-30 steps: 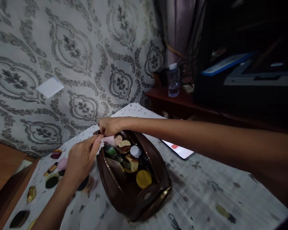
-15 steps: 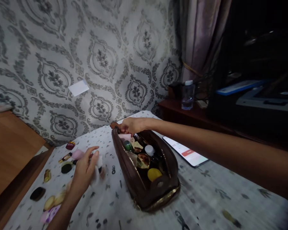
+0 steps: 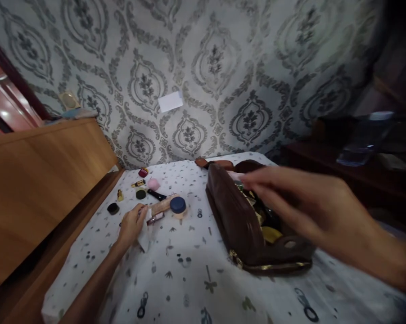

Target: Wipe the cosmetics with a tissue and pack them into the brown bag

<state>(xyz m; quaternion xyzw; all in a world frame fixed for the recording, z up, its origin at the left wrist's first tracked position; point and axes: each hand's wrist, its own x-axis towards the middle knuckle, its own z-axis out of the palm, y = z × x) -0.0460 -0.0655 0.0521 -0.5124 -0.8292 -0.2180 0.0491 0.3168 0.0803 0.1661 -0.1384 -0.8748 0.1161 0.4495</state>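
My left hand (image 3: 130, 225) is closed on a thin whitish, partly see-through plastic bag (image 3: 144, 238) low over the patterned sheet. Just beyond its fingers lie a dark-ended lip gloss tube (image 3: 155, 219), a beige tube (image 3: 160, 205) and a jar with a navy lid (image 3: 178, 205). On the right, a brown zippered toiletry bag (image 3: 228, 216) stands unzipped. Above its opening reaches my right hand (image 3: 311, 202), blurred, fingers stretched out and nothing visible in them. It covers part of the contents; a yellow round item (image 3: 271, 234) shows inside.
Farther left lie a pink sponge (image 3: 153, 183), a black pen-like stick (image 3: 156, 195), a dark round lid (image 3: 113, 208), and small gold and red items. A wooden board (image 3: 54, 171) borders the bed's left side. A clear bottle (image 3: 365, 139) stands on the dark red table.
The view has swung left. My right hand has left the bag's far end and come back over its opening. The navy-lidded jar and tubes now show beside my left hand.
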